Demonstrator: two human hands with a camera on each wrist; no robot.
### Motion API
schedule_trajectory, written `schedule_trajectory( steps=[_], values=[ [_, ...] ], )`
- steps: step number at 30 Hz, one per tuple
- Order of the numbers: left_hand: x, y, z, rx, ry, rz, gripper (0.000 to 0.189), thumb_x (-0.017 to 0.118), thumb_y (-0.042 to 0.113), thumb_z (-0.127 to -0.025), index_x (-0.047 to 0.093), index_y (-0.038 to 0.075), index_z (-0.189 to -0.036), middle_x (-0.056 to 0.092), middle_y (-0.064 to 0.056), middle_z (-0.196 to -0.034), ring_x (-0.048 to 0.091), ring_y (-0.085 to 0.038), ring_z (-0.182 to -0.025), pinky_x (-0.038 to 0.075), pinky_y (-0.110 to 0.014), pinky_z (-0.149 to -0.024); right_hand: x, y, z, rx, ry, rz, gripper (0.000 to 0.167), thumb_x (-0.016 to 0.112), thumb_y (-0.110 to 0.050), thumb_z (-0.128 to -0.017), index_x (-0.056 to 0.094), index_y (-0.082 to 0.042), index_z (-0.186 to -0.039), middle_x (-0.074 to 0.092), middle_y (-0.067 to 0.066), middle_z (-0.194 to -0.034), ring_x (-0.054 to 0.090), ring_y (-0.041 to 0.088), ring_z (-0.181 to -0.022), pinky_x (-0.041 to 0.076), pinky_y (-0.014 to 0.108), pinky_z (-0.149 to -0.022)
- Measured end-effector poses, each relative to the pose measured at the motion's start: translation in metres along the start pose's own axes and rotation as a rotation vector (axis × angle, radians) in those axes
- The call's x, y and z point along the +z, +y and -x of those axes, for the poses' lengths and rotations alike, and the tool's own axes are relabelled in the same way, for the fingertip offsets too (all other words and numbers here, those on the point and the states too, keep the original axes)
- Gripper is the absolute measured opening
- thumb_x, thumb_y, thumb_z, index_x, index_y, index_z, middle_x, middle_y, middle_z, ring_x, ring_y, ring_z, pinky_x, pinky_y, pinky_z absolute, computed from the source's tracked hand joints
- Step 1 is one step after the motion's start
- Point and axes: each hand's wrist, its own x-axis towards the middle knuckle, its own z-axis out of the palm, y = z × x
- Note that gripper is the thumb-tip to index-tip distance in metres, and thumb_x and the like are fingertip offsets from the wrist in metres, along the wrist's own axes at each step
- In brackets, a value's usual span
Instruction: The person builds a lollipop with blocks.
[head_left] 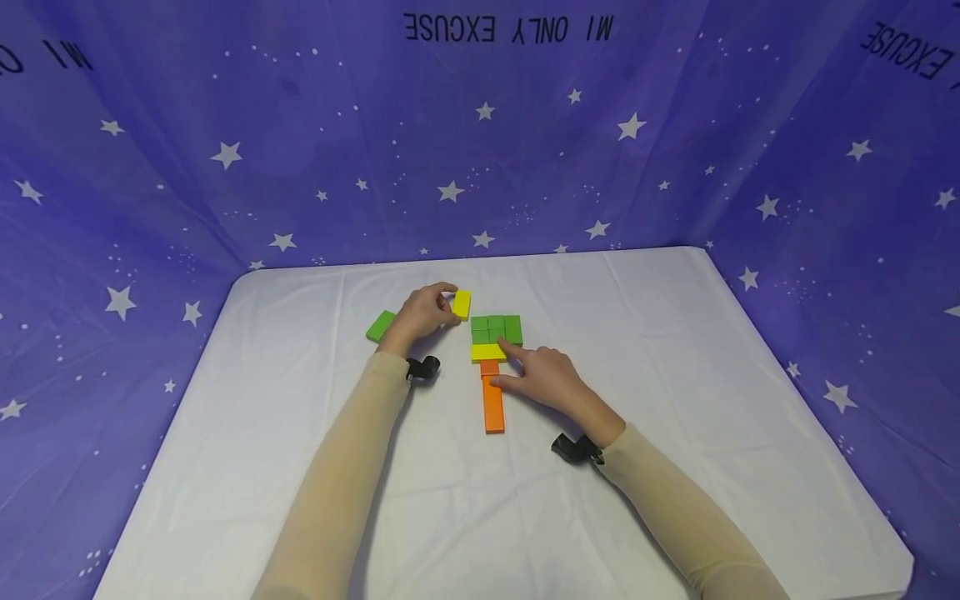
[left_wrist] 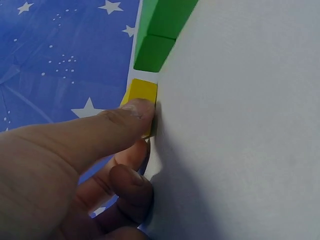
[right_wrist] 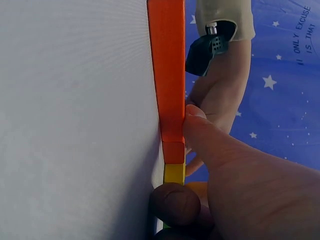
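Note:
My left hand (head_left: pixel 422 315) pinches a small yellow block (head_left: pixel 462 306) between thumb and fingers, at the white tabletop. In the left wrist view this yellow block (left_wrist: pixel 144 89) is just short of green blocks (left_wrist: pixel 154 54). Right of it, several green blocks (head_left: pixel 487 323) lie packed together. Below them come a yellow block (head_left: pixel 486 354), a short orange block (head_left: pixel 489 367) and a long orange block (head_left: pixel 492 408) in line. With thumb and index finger spread, my right hand (head_left: pixel 551 377) touches this arrangement; its thumb lies against the long orange block (right_wrist: pixel 167 75).
A loose green block (head_left: pixel 381 326) lies left of my left wrist, partly hidden by it. Black wrist cameras (head_left: pixel 576 449) hang at both sleeves. The white-clothed table (head_left: pixel 675 333) is enclosed by blue star-patterned curtains (head_left: pixel 525 167) at the back and sides.

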Motion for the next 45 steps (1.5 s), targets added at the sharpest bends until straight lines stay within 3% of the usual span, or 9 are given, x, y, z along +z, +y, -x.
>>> schedule_trajectory(
  steps=[8,14,18,25,40,45],
  values=[
    [0.002,-0.001,-0.003,0.01,0.013,-0.008,0.058,0.076,0.013,-0.084,0.057,0.01,-0.139,0.062,-0.004,-0.093,0.053,-0.02,-0.082,0.04,-0.035,-0.078,0.001,0.003,-0.002,-0.005,0.007,0.015,0.086,0.059,-0.074,-0.082,0.043,-0.026,-0.151,0.03,-0.005,-0.051,0.026,0.015,-0.045,0.023,0.031,-0.048],
    [0.004,-0.002,0.001,-0.048,0.049,0.028,0.046,0.075,0.019,-0.086,0.065,0.01,-0.13,0.065,-0.001,-0.096,0.053,-0.02,-0.094,0.04,-0.038,-0.09,0.0,0.003,-0.002,-0.004,0.007,0.019,0.086,0.059,-0.074,-0.081,0.043,-0.025,-0.151,0.031,-0.004,-0.051,0.028,0.015,-0.046,0.024,0.031,-0.048],
    [0.005,-0.001,0.003,-0.05,0.09,0.029,0.039,0.073,0.024,-0.089,0.068,0.011,-0.125,0.067,-0.002,-0.104,0.054,-0.021,-0.099,0.041,-0.039,-0.094,0.0,0.003,-0.002,-0.006,0.015,0.021,0.086,0.06,-0.074,-0.081,0.043,-0.025,-0.151,0.031,-0.004,-0.052,0.028,0.015,-0.047,0.024,0.031,-0.048],
    [0.009,0.001,0.005,-0.065,0.156,0.05,0.025,0.069,0.023,-0.091,0.073,0.016,-0.115,0.068,-0.002,-0.113,0.056,-0.021,-0.104,0.042,-0.04,-0.095,0.0,0.002,-0.002,-0.005,0.013,0.018,0.086,0.06,-0.073,-0.082,0.044,-0.024,-0.15,0.03,-0.005,-0.051,0.028,0.015,-0.046,0.024,0.031,-0.048],
    [0.015,0.008,0.0,-0.073,0.147,0.064,0.022,0.063,0.018,-0.094,0.077,0.021,-0.111,0.067,-0.004,-0.121,0.053,-0.025,-0.122,0.038,-0.044,-0.103,0.0,0.002,0.0,-0.004,0.004,0.007,0.085,0.061,-0.072,-0.082,0.045,-0.024,-0.15,0.031,-0.004,-0.052,0.03,0.014,-0.048,0.024,0.031,-0.049],
    [0.02,0.008,-0.004,-0.062,0.184,0.053,0.018,0.066,0.02,-0.094,0.077,0.021,-0.108,0.069,-0.002,-0.116,0.056,-0.025,-0.12,0.04,-0.043,-0.101,0.001,0.001,0.0,-0.001,0.0,0.007,0.084,0.061,-0.072,-0.082,0.044,-0.025,-0.151,0.031,-0.005,-0.052,0.028,0.014,-0.047,0.024,0.032,-0.049]
  ],
)
